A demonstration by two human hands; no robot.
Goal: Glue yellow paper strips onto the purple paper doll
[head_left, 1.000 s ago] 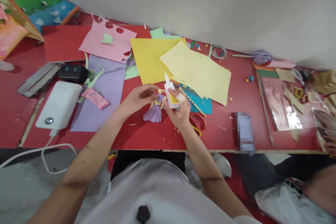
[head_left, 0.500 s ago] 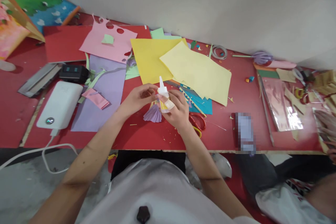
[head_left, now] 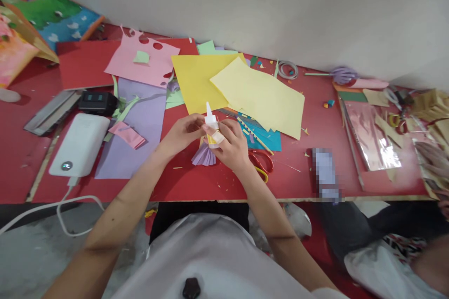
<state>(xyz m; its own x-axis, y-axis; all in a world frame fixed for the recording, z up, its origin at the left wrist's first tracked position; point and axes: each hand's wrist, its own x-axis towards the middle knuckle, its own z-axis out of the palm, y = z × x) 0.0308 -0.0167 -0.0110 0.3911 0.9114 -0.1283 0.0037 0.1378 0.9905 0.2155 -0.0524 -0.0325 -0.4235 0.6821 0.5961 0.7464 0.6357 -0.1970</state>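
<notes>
My right hand (head_left: 233, 147) is closed round a small white glue bottle (head_left: 211, 121), its pointed nozzle upward and a yellow label low on its side. A pale strip shows by the right fingers; what it is I cannot tell. At the bottle's left side, my left hand (head_left: 184, 133) has its fingers curled and thumb drawn in close to the neck. Whatever those fingertips hold, if anything, is hidden. Below the bottle a pleated purple paper piece (head_left: 204, 155) lies on the red table (head_left: 196, 187), its upper part covered by my hands.
Yellow paper (head_left: 192, 79) and pale yellow paper (head_left: 263, 98) lie beyond my hands. Scissors (head_left: 263, 161) and a dotted straw (head_left: 255, 135) are to the right. A white power bank (head_left: 80, 142) with a cable stands left. A co-worker's hand (head_left: 433, 159) is at far right.
The glue bottle and both hands have shifted slightly left in the view, which itself has moved a little. The right hand's grip on the bottle looks the same.
</notes>
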